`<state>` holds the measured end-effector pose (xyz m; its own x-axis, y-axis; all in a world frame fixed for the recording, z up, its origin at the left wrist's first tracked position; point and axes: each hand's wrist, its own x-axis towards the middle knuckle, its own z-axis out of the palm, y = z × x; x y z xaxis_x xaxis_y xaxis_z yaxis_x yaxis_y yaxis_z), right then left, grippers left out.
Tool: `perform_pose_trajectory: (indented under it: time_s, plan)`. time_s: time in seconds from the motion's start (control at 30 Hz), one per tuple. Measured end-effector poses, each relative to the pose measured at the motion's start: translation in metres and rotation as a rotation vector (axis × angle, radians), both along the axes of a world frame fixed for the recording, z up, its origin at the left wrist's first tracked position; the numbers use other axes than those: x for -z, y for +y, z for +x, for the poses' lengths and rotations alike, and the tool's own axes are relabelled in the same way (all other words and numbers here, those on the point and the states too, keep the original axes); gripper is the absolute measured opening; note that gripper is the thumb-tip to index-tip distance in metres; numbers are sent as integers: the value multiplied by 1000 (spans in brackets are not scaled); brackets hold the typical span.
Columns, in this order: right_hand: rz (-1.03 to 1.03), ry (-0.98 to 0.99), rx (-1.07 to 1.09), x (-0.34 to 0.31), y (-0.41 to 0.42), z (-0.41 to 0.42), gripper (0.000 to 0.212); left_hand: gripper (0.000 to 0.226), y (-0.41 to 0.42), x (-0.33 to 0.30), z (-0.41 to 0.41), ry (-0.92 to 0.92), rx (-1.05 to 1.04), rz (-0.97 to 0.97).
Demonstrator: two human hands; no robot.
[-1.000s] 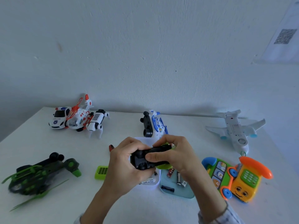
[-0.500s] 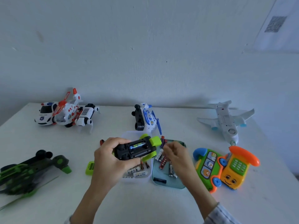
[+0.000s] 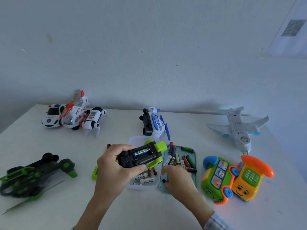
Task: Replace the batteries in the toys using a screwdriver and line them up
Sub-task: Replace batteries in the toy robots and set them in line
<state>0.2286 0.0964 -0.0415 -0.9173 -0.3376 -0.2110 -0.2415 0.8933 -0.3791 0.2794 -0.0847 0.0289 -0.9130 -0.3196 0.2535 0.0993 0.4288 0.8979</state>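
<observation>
Fingers [image 3: 116, 151] grip the toy car [image 3: 141, 155] above a white table [image 3: 49, 213].

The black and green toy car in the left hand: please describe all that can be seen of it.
The black and green toy car is held upside down above the table, its black plastic underside facing the camera. Its battery compartment is open, with one battery labelled "BATTERY" inside. Lime-green wheels or bumpers stick out at its right end and lower edge. The left hand grips it from the left, fingers curled over the far edge, thumb on the near edge. It hangs over a clear tray.
</observation>
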Motion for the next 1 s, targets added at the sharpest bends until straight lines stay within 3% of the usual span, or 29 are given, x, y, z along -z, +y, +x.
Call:
perform_pose_trajectory:
  time_s: [0.13,0.23,0.33,0.4,0.7,0.87,1.0]
  plan:
    - [-270,51,207,-31,6,-20,24,48,-7,-2,-1,0,-16,-15]
    - [-587,36,298,-72,1,-30,14,47,-13,-4,-2,16,-24,-16]
    - [-963,19,308,-107,-10,-26,13,48,-15,-5,-5,36,-30,-16]
    - [-1097,27,279,-122,-22,-18,14,48,-17,-7,-7,58,-31,-13]
    - [-1088,82,274,-120,-67,-3,16,45,-17,-16,-15,218,-81,-69]
    - [-1037,314,298,-118,-94,0,20,43,-28,-19,-15,273,-141,-41]
    - [-1048,333,259,-112,-120,0,26,42,-54,-22,-14,290,-180,-82]
